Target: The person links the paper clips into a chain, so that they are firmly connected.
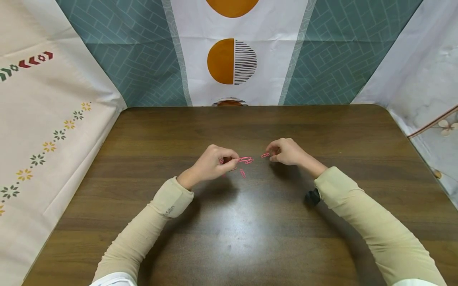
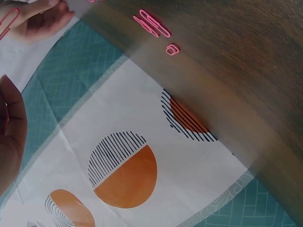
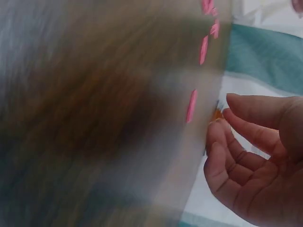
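My left hand (image 1: 214, 162) is over the table, its thumb and forefinger pinching a pink paper clip (image 1: 245, 159) that sticks out to the right. In the left wrist view, part of that hand (image 2: 12, 127) shows at the left edge. Across from it, my right hand (image 1: 289, 151) hovers with loosely bent fingers. A separate pink paper clip (image 1: 264, 155) lies just left of its fingertips; in the right wrist view, a gap separates this clip (image 3: 191, 106) from the fingers. Other pink clips (image 1: 242, 173) lie by my left hand, some partly hidden behind it.
The brown wooden table (image 1: 236, 222) reaches back to a patterned cloth (image 1: 193, 47) with orange circles. Cloths hang at the left (image 1: 53, 119) and right (image 1: 422, 71) sides. A small black device (image 1: 312, 198) sits at my right wrist.
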`<state>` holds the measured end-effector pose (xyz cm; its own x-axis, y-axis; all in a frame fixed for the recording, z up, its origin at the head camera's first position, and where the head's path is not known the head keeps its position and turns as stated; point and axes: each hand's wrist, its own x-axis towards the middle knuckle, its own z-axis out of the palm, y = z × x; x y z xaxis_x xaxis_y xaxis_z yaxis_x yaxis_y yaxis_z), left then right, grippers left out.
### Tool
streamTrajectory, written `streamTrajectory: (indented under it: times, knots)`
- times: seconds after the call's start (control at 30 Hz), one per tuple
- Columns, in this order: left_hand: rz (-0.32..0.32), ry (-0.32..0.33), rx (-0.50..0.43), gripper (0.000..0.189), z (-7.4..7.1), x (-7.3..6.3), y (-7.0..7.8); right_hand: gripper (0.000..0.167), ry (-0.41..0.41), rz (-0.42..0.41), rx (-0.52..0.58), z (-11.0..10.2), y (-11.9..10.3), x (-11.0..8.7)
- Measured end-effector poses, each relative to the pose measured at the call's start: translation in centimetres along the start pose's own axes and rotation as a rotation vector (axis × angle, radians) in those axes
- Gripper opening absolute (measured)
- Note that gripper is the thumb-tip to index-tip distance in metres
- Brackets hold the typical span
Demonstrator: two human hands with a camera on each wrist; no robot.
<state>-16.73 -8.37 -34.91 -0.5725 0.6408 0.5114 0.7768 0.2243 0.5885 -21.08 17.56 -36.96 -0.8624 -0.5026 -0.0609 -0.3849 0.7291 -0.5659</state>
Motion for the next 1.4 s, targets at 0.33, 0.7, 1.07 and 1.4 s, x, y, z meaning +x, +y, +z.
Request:
streamTrajectory:
  times: [0.33,0.7,1.07,1.4]
  knots:
    - [0.009,-0.016,0.016,0.012,0.1,0.1,0.1,0.027,-0.071,0.059,-0.078,1.0,1.2,1.4]
    - [-0.003,-0.016,0.003,0.014,0.2,0.1,0.1,0.005,-0.026,0.051,-0.063,1.9,0.9,2.1]
    - [-0.012,-0.010,-0.009,0.014,0.3,0.1,0.0,0.013,-0.044,0.006,-0.116,2.1,0.6,2.1]
    - [-0.012,-0.015,-0.017,0.015,0.3,0.1,0.0,0.018,0.010,-0.079,-0.020,2.2,0.8,1.5]
